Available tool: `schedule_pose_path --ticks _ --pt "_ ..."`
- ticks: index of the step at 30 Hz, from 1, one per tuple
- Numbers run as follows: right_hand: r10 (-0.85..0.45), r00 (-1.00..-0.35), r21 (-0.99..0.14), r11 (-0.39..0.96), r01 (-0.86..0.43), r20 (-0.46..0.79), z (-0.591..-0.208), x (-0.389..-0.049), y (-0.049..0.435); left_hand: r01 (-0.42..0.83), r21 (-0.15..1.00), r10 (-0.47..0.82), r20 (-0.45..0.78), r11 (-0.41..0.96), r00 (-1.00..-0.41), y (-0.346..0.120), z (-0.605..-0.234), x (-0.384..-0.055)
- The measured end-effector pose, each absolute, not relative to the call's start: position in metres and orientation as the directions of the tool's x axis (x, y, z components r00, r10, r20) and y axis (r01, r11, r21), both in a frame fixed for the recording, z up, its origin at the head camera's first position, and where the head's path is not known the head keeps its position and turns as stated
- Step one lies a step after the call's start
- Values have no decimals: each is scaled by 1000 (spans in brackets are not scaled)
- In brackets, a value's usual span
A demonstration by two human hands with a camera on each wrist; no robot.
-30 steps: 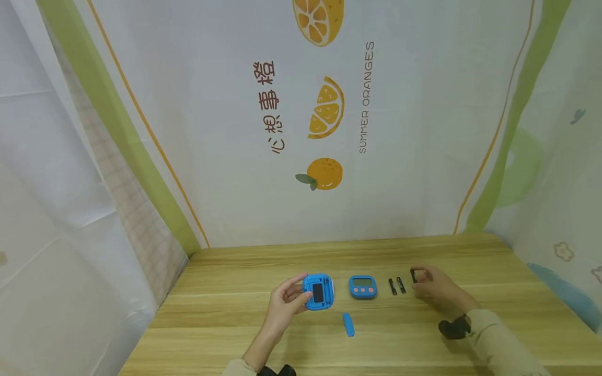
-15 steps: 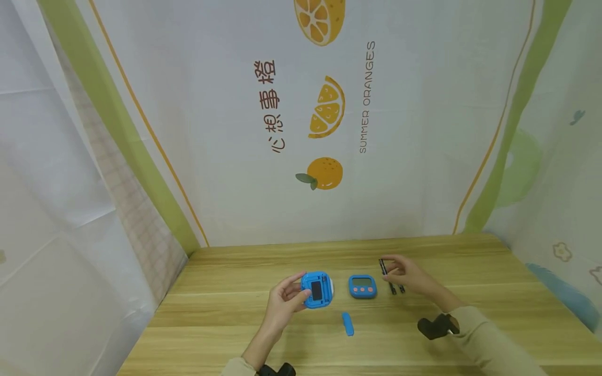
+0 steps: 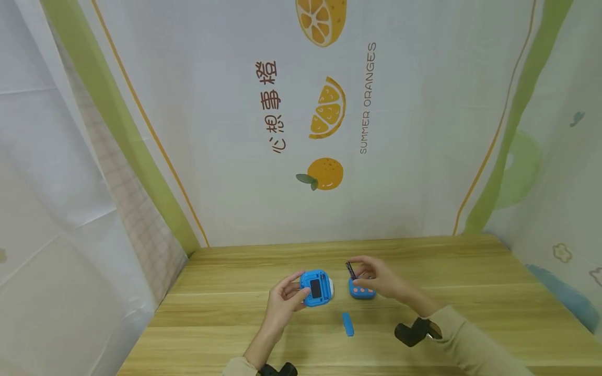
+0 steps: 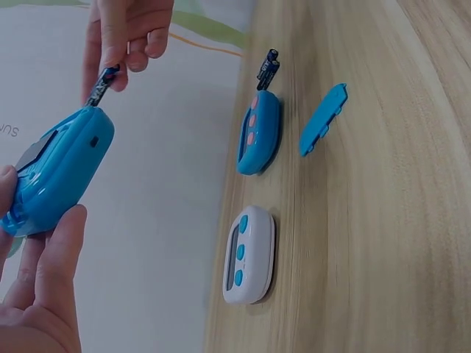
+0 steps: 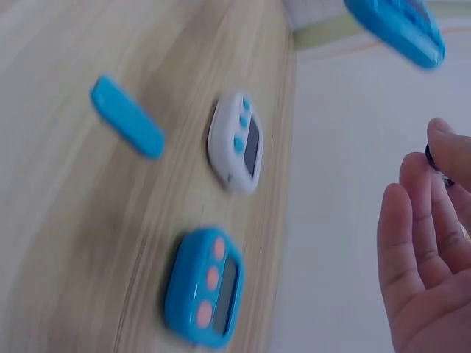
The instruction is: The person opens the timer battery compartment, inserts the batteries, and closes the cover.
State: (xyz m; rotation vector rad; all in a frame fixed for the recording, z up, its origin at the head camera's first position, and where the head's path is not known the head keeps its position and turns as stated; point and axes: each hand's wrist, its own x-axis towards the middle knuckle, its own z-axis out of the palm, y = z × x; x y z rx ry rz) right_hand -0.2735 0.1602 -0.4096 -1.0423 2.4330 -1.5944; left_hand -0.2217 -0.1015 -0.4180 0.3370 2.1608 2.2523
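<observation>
My left hand (image 3: 284, 303) grips a blue digital timer (image 3: 316, 288), its back turned up and its long battery slot uncovered. Level with the timer, to its right, my right hand (image 3: 381, 277) pinches a slim dark battery (image 3: 350, 270) between thumb and fingertips. In the left wrist view, the battery's lower end overlaps the upper end of the held timer. Below my right hand, a second blue timer (image 4: 259, 134) with pink buttons lies on the table, partly covered by the hand in the head view. A loose blue battery cover (image 3: 348, 324) lies nearer to me.
A white timer (image 4: 249, 254) with blue buttons lies on the wooden table (image 3: 216, 334), mostly behind the held timer in the head view. Two more batteries (image 4: 268, 70) lie beyond the pink-buttoned timer. A printed cloth (image 3: 400, 156) hangs at the table's far edge.
My right hand has carried the battery leftward, past the two on the table and over the pink-buttoned timer. The left hand has hardly moved with its timer.
</observation>
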Motion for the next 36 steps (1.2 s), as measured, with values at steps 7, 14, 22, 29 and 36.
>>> schedule_pose_path --ticks 7,14,22,29,36 --pt "-601 -712 -808 178 -562 363 -407 -262 138 152 986 110 159 -70 -981 -101 -420 -222" --pt "-632 -662 -791 124 -599 403 -409 -256 121 151 985 96 159 -82 -983 -99 -422 -223" --pt "-603 -687 -816 101 -569 405 -413 -253 114 142 985 81 149 -94 -985 -96 -422 -223" --pt "-596 -695 -831 83 -551 401 -417 -251 112 124 986 87 134 -109 -987 -93 -419 -221" --pt "-580 -693 -813 88 -576 428 -412 -246 110 132 986 90 141 -99 -986 -89 -402 -209"
